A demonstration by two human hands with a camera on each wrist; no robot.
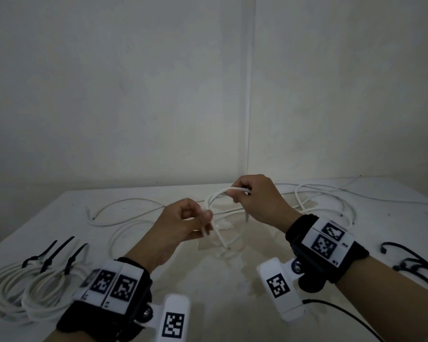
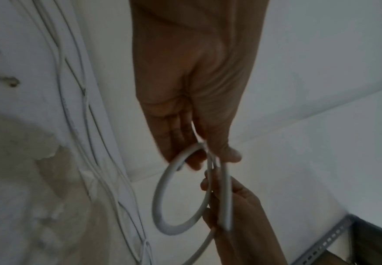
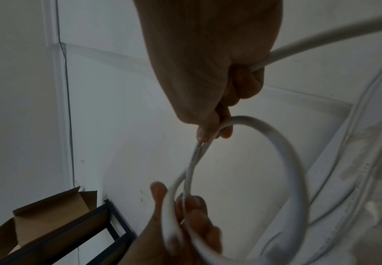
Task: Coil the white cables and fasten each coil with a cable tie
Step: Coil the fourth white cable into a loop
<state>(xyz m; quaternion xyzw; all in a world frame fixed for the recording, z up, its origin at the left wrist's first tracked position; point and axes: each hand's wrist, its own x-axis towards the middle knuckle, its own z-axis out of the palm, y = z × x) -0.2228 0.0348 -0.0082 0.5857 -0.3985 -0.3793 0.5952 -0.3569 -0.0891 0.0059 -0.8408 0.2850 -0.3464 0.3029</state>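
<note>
While finished coils of white cable bound with black plastic ties (image 1: 32,287) lie at the near left of the white surface (image 1: 232,292), a left hand (image 1: 183,224) and right hand (image 1: 254,201) each pinch a small loop of round white cable (image 1: 214,197) with curled fingers, above loose white cables (image 1: 324,196) farther back.

No word, brand or number can be read anywhere; the wrist bands (image 1: 325,241) and the white camera mounts (image 1: 278,285) carry only black-and-white square code markers, which bear no letters; faint print runs along the jacket of a loose white cable (image 3: 202,177) in the right wrist view, too blurred to make out.
</note>
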